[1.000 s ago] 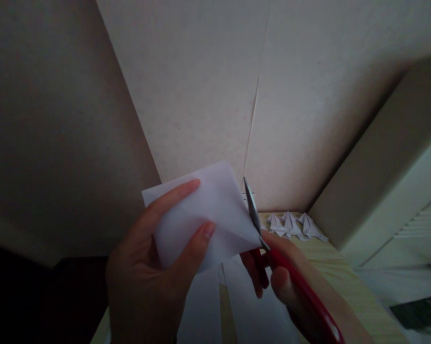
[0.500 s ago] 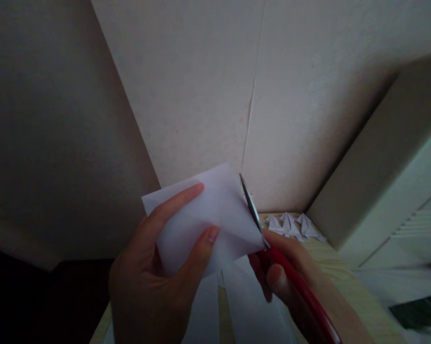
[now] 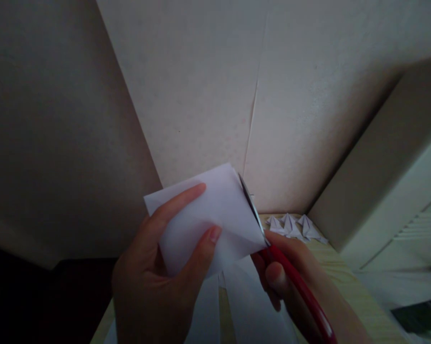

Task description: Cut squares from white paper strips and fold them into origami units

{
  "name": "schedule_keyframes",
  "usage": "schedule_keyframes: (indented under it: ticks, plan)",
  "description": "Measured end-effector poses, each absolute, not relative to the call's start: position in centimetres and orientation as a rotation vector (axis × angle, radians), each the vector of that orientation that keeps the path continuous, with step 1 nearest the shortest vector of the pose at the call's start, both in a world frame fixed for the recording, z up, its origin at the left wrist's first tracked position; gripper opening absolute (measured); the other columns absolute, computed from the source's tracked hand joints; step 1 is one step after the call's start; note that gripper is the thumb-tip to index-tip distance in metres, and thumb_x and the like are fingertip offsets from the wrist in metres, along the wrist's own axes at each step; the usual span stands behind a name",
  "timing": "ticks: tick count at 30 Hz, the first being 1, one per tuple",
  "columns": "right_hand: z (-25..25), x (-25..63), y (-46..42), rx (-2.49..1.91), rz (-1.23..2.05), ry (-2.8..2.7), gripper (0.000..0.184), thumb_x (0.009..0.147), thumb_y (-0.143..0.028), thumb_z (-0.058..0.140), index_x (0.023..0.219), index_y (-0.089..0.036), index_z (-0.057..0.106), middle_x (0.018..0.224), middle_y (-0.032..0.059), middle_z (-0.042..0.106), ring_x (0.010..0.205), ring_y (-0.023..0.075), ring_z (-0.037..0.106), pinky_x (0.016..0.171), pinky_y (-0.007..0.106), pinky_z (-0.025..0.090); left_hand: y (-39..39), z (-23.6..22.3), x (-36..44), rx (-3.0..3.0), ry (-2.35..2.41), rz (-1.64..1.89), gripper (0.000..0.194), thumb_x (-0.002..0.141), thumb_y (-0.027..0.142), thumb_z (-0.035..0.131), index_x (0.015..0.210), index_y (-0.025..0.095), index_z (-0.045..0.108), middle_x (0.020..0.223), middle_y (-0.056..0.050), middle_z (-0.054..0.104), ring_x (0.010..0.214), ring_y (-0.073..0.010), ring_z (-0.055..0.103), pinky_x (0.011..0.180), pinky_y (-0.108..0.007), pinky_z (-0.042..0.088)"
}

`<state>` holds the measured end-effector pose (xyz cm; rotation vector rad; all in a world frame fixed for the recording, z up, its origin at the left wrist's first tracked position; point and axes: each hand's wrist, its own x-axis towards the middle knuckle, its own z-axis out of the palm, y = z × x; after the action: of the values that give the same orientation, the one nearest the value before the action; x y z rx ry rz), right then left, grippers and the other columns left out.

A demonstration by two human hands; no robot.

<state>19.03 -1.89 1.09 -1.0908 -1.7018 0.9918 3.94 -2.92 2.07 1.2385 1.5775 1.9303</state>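
Left hand (image 3: 158,274) holding white paper (image 3: 233,203), right hand (image 3: 307,267) gripping scissors (image 3: 287,265)

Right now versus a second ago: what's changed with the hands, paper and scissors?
White paper shifted slightly right, toward the scissors; the blades have closed further along its edge. Nothing newly gripped or released. Unchanged: left hand pinching the paper, right hand on the scissors, folded paper pieces on the tabletop.

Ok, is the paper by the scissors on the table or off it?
Off it. The left hand holds the paper up in the air beside the scissors, with the table showing lower down.
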Motion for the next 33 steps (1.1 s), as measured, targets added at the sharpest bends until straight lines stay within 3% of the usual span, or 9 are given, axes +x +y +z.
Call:
schedule_keyframes:
  ticks: [3, 9, 12, 15, 21, 25, 33]
  plan:
    - [-0.1, 19.2, -1.9, -1.114, 0.958, -1.700, 0.071, 0.077, -0.090, 0.047, 0.059, -0.022, 0.057, 0.050, -0.0037, 0.048, 0.044, 0.0115, 0.041, 0.045, 0.027, 0.037, -3.0, 2.0, 3.9, 1.241, 1.575, 1.913, 0.038, 0.069, 0.021, 0.085, 0.095, 0.048, 0.082, 0.097, 0.013, 0.081, 0.081, -0.0144, 0.076, 0.069, -0.015, 0.062]
    - [-2.5, 19.5, -2.1, -1.177, 0.870, -1.582, 0.067, 0.080, -0.086, 0.048, 0.080, -0.024, 0.072, 0.056, -0.0018, 0.049, 0.048, 0.0149, 0.041, 0.045, 0.028, 0.037, -3.1, 1.7, 3.6, 1.285, 1.568, 1.933, 0.032, 0.070, 0.030, 0.087, 0.098, 0.044, 0.082, 0.101, 0.009, 0.082, 0.082, -0.0165, 0.076, 0.067, -0.018, 0.063]
    - [-1.9, 19.6, -2.7, -1.189, 0.884, -1.607, 0.061, 0.084, -0.082, 0.050, 0.068, -0.024, 0.064, 0.054, -0.0026, 0.045, 0.050, 0.0158, 0.042, 0.052, 0.029, 0.042, -3.1, 1.7, 3.5, 1.319, 1.566, 1.893, 0.034, 0.069, 0.029, 0.086, 0.099, 0.047, 0.082, 0.103, 0.011, 0.081, 0.081, -0.0161, 0.076, 0.066, -0.017, 0.063]
    - [-1.4, 19.7, -3.0, -1.234, 0.863, -1.570, 0.055, 0.087, -0.075, 0.054, 0.069, -0.024, 0.062, 0.058, -0.0017, 0.051, 0.053, 0.0163, 0.047, 0.055, 0.029, 0.043, -2.9, 1.8, 3.5, 1.342, 1.580, 1.874, 0.032, 0.069, 0.037, 0.086, 0.097, 0.050, 0.081, 0.099, 0.013, 0.081, 0.077, -0.0147, 0.075, 0.065, -0.017, 0.063]
    - [-1.5, 19.6, -2.1, -1.166, 0.820, -1.635, 0.066, 0.085, -0.081, 0.049, 0.052, -0.024, 0.047, 0.046, -0.0034, 0.041, 0.046, 0.0142, 0.042, 0.048, 0.028, 0.040, -2.9, 1.8, 3.6, 1.330, 1.584, 1.853, 0.032, 0.070, 0.035, 0.086, 0.096, 0.052, 0.081, 0.098, 0.014, 0.080, 0.077, -0.0141, 0.073, 0.066, -0.018, 0.063]
    - [-0.4, 19.2, -1.6, -1.132, 0.866, -1.666, 0.068, 0.081, -0.088, 0.046, 0.056, -0.024, 0.053, 0.047, -0.0022, 0.043, 0.049, 0.0163, 0.048, 0.047, 0.028, 0.042, -3.2, 1.6, 3.4, 1.353, 1.583, 1.846, 0.030, 0.071, 0.036, 0.085, 0.098, 0.050, 0.081, 0.099, 0.012, 0.080, 0.079, -0.0166, 0.074, 0.069, -0.022, 0.064]
    - [-0.1, 18.9, -1.5, -1.058, 1.076, -1.640, 0.069, 0.078, -0.089, 0.050, 0.057, -0.022, 0.050, 0.045, -0.0047, 0.043, 0.040, 0.0096, 0.035, 0.037, 0.025, 0.025, -2.9, 1.2, 3.0, 1.439, 1.559, 1.857, 0.032, 0.073, 0.036, 0.084, 0.102, 0.051, 0.080, 0.102, 0.012, 0.080, 0.081, -0.0181, 0.075, 0.069, -0.023, 0.065]
